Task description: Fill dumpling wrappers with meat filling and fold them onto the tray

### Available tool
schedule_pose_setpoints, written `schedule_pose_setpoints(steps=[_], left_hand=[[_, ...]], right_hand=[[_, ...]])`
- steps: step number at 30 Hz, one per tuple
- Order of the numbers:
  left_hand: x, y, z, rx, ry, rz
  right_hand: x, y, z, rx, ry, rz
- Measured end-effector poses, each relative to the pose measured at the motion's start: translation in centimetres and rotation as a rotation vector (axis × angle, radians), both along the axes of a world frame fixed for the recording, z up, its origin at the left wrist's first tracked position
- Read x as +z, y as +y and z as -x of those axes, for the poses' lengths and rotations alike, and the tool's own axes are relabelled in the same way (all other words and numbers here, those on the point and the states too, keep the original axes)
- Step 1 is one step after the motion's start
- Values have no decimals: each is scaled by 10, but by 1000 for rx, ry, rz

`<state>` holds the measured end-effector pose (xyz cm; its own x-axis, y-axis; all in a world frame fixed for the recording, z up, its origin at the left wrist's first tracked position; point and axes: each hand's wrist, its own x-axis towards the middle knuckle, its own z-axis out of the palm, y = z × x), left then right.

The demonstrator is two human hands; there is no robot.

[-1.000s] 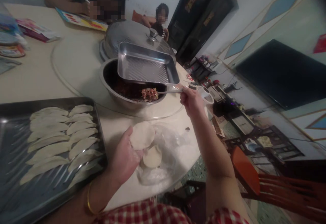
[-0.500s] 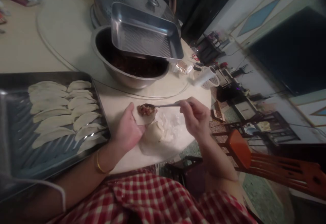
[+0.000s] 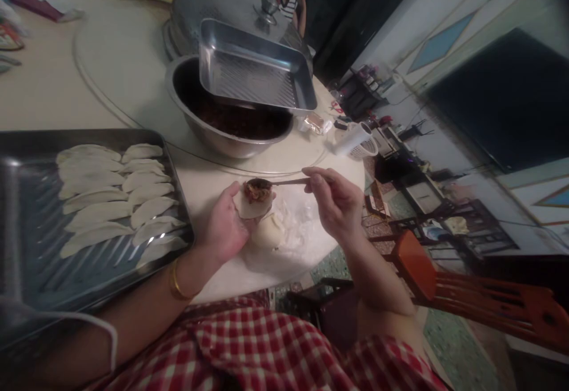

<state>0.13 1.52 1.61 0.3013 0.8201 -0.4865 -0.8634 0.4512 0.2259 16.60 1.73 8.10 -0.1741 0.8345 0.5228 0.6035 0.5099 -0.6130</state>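
A round dumpling wrapper (image 3: 249,206) rests on the fingers of my left hand (image 3: 226,222), its thumb at the wrapper's edge. Brown meat filling (image 3: 256,193) sits on the wrapper's upper part. My right hand (image 3: 338,201) grips the handle of a spoon (image 3: 288,182), whose bowl touches the filling. Below the wrapper, a stack of wrappers (image 3: 267,232) lies on a clear plastic bag (image 3: 300,231). To the left of my hands, folded dumplings (image 3: 98,212) lie in two columns in a large metal tray (image 3: 178,186).
A steel bowl (image 3: 231,147) of dark filling stands behind my hands, with a smaller metal tray (image 3: 258,77) across its rim. Behind them is a large domed lid (image 3: 213,0). A white perforated basket (image 3: 365,147) stands near the table's right edge. An orange chair (image 3: 415,266) is at right.
The spoon's bowl has shifted slightly on the wrapper, and the filling looks more spread downward. My right index finger is now stretched further along the handle. The whole view has shifted a little.
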Motion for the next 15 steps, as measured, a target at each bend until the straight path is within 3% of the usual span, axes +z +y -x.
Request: schedule_pose_setpoints(steps=[9, 15], left_hand=[[1, 0, 2, 19, 0, -26], [1, 1, 2, 45, -2, 9]], right_hand=[[-8, -1, -6, -144, 192, 24], [-9, 22, -22, -171, 405, 83]])
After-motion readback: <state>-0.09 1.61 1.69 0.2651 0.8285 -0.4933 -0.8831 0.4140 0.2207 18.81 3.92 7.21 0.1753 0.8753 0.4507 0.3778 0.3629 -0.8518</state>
